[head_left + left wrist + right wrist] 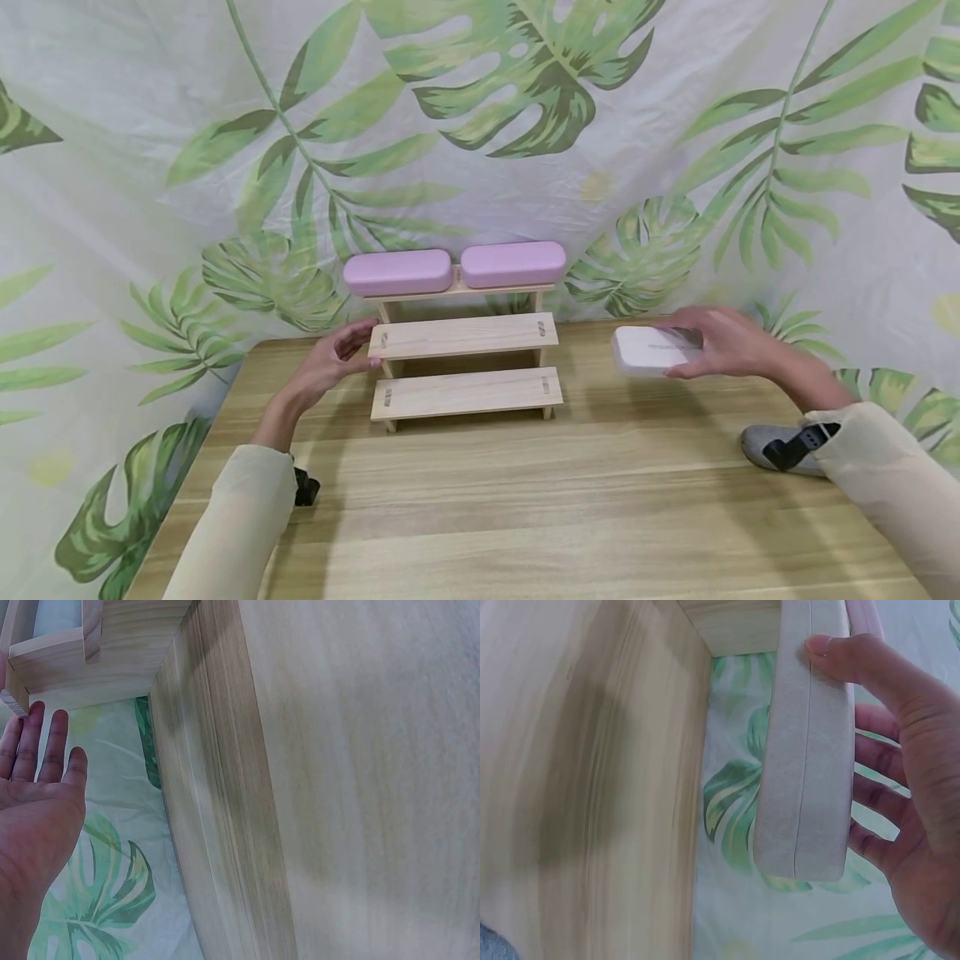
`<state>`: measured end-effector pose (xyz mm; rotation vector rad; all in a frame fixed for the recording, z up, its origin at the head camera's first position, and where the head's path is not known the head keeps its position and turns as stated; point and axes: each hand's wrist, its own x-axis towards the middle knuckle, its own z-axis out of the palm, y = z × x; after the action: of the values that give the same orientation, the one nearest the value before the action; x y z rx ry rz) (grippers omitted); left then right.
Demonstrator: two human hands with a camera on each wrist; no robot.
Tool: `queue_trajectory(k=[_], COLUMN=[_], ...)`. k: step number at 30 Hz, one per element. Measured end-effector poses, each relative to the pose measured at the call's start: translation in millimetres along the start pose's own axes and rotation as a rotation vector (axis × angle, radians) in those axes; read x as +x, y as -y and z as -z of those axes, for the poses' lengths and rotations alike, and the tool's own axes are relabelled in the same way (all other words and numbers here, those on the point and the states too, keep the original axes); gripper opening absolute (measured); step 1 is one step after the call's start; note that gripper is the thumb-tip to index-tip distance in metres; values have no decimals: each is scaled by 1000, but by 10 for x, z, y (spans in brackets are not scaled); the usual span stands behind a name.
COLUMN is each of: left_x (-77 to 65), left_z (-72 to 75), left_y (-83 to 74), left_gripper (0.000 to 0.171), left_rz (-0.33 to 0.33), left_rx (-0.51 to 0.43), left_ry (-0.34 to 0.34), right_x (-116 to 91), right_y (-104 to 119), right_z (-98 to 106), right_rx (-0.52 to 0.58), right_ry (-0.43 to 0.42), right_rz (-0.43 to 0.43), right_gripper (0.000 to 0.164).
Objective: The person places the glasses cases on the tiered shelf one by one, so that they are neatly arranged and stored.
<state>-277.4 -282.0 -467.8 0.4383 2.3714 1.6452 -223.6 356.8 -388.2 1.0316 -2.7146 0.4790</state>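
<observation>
A three-step wooden display stand [465, 336] stands at the table's back. On its top step two pink glasses cases lie end to end, a left pink case [397, 272] and a right pink case [513, 263]. My left hand [343, 350] is at the left end of the middle step, its fingers fairly straight in the left wrist view and the fingertips right at the wood. To the right of the stand, my right hand [722, 343] grips a white glasses case [649, 348] by its right end, thumb on the near side and fingers on the far side.
A grey rounded object [757, 450] lies on the right of the wooden table [480, 517], partly behind the right sleeve and a black wrist strap. Behind the table hangs a leaf-print cloth [637, 167]. The middle step [461, 335] and lower step [465, 393] are bare.
</observation>
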Motion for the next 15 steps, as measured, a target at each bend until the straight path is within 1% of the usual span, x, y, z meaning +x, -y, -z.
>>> queue_trajectory(k=[4, 7, 12, 15], left_x=[-6, -5, 2, 1], left_z=[-3, -5, -6, -5], left_y=[7, 22, 40, 41], left_gripper=[79, 79, 79, 79], left_rz=[-2, 1, -2, 0], left_rx=[10, 7, 3, 5], left_ry=[-2, -6, -8, -8], right_x=[64, 116, 211, 272], right_y=[58, 97, 145, 171], right_z=[12, 17, 10, -3], right_rx=[-10, -4, 39, 40], right_ry=[32, 49, 44, 26], right_rz=[-25, -20, 39, 77], right_gripper=[65, 65, 64, 63])
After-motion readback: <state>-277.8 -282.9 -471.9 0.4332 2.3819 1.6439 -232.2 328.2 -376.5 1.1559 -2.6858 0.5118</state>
